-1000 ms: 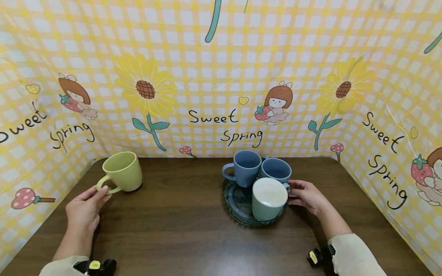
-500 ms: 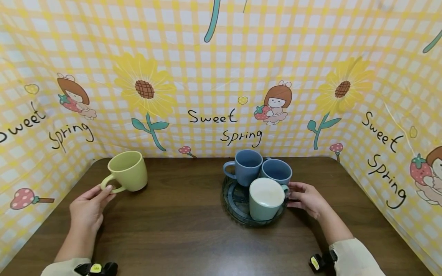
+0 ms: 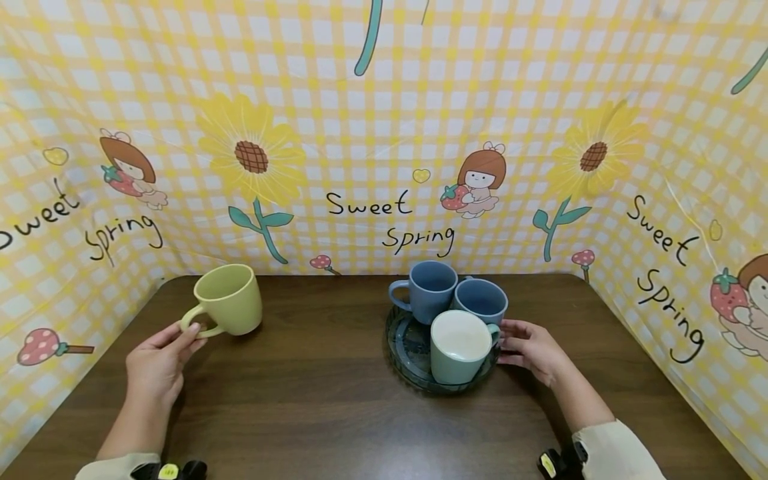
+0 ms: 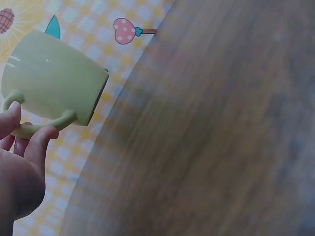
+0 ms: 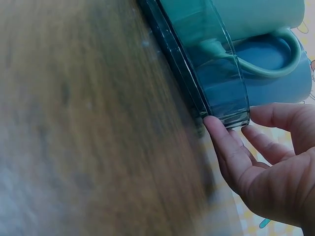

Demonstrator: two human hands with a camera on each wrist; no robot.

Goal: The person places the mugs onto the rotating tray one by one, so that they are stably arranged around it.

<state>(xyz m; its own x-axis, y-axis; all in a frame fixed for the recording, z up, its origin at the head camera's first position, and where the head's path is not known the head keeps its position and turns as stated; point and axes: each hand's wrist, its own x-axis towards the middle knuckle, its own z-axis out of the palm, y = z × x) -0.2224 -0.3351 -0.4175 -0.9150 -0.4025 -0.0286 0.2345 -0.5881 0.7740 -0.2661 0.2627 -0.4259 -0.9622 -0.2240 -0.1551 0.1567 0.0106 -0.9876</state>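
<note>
In the head view my left hand [image 3: 157,360] pinches the handle of a yellow-green mug [image 3: 231,300] at the left. That mug is upright and slightly off the table, as cloth shows under its base in the left wrist view. My right hand [image 3: 534,350] grips the right edge of a round dark glass tray [image 3: 411,363]; in the right wrist view, fingertips [image 5: 214,123] touch its base and rim. On the tray stand a blue mug [image 3: 431,297], a second blue mug [image 3: 483,301] and a mint mug [image 3: 459,353] with a white inside.
The brown wooden table [image 3: 312,413] runs under everything. Yellow checked cloth [image 3: 372,120] with printed flowers and lettering hangs behind it and along both sides.
My left hand has moved the yellow-green mug to the right. The tray has turned slightly: the mint mug at its front has shifted left and the back left blue mug a little right.
</note>
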